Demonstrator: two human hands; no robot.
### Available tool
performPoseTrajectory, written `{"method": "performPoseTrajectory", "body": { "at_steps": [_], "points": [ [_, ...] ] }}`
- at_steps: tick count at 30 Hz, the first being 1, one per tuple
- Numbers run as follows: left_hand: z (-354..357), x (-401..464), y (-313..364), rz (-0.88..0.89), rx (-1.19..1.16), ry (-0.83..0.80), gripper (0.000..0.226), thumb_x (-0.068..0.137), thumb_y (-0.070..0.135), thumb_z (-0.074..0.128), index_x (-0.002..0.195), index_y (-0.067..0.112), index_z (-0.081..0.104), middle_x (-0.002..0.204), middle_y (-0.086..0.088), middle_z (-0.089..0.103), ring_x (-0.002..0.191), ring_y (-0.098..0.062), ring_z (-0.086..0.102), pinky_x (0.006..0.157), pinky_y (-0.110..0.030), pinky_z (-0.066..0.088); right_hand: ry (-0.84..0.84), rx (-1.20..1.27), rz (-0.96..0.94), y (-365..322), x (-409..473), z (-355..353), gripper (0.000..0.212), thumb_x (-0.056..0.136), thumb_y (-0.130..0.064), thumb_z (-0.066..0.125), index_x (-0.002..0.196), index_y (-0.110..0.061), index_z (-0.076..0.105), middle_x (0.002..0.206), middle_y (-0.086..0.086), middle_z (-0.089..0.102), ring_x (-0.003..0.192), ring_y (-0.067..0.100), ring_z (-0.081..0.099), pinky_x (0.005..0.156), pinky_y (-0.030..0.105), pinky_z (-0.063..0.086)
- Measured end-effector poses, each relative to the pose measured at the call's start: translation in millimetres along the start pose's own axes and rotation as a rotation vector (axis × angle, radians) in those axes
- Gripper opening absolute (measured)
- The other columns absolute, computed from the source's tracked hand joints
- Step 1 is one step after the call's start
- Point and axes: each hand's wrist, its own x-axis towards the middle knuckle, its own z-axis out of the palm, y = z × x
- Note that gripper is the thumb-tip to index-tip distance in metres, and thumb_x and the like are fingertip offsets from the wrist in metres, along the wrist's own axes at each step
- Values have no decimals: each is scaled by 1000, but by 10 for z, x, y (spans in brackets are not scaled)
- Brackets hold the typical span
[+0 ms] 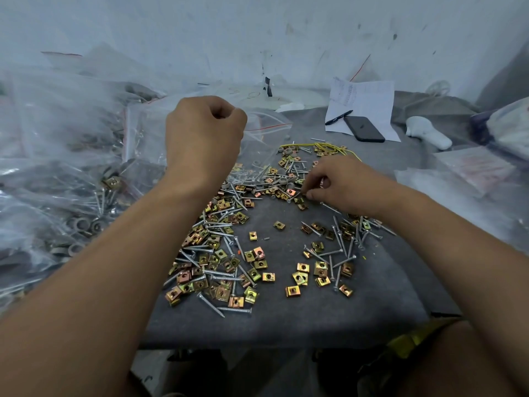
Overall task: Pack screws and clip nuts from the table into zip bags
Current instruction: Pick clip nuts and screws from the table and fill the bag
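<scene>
Head view looks down on a dark grey surface (pixel 286 319) strewn with silver screws (pixel 219 273) and brass-coloured clip nuts (pixel 292 290), thickest left of centre and toward the far middle. Left hand (pixel 204 138) is raised and curled into a closed grip on the mouth of a clear zip bag (pixel 259 130) — the bag hangs over the far side of the pile. Right hand (pixel 346 183) rests low on the parts, thumb and forefinger pinched together on a small piece; which kind, I cannot tell. Filled bags (pixel 65 173) heap at the left. Far right lie a phone (pixel 364 128), a pen (pixel 338 117) and paper (pixel 369 106).
</scene>
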Motion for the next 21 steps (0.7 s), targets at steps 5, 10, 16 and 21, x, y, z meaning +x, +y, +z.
{"method": "performPoseTrajectory", "body": {
  "at_steps": [5,10,16,21],
  "points": [
    [0,-7,0,-4,-6,0,22,95,21,63,85,8,79,78,-10,76,78,-35,74,67,-54,61,76,59,-26,13,-15,25,14,99,-34,66,103,-27,77,89,-20,61,83,2,56,74,24,45],
    [-2,7,6,0,2,5,24,95,21,62,87,6,78,80,-13,75,82,-38,73,69,-56,60,9,165,-85,48,-39,-11,5,94,-35,72,92,-33,76,88,-18,67,83,0,60,72,22,44],
    [4,-3,16,6,-2,3,24,95,21,62,87,6,78,80,-12,75,81,-38,73,69,-56,60,8,180,-83,69,-33,-10,6,93,-35,75,97,-34,79,92,-20,68,88,-1,60,78,28,49],
    [-5,3,9,11,-2,2,25,96,20,62,88,3,77,82,-16,75,83,-41,72,70,-57,60,-79,168,-126,63,-63,-69,15,87,-41,80,101,-42,77,101,-23,67,101,2,60,93,39,52]
  ]
}}
